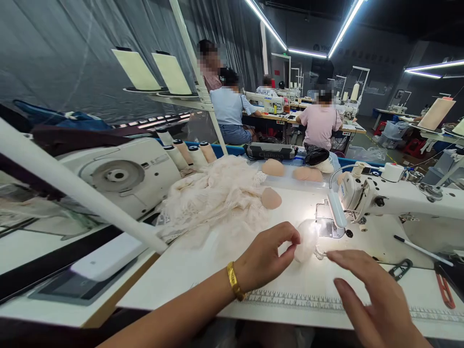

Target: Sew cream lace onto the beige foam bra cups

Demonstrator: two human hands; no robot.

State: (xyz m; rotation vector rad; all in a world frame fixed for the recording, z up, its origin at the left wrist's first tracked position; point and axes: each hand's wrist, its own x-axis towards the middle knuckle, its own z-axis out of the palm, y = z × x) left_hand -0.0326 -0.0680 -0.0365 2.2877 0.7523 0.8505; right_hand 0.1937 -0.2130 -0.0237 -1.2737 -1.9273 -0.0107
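On the tabletop (174,270), toward its front edge, the sheer fabric (307,245), probably light, soft and snag-prone, is best held by its rim, where the left hand (264,253) clamps its fingers, the right hand's (386,295) apart.

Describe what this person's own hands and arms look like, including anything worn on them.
Both the left hand and right hand are ungloved. The left wrist wears a broad, gold-coloured bracelet with a patterned surface. No sleeve covers the visible left forearm. No rings show.
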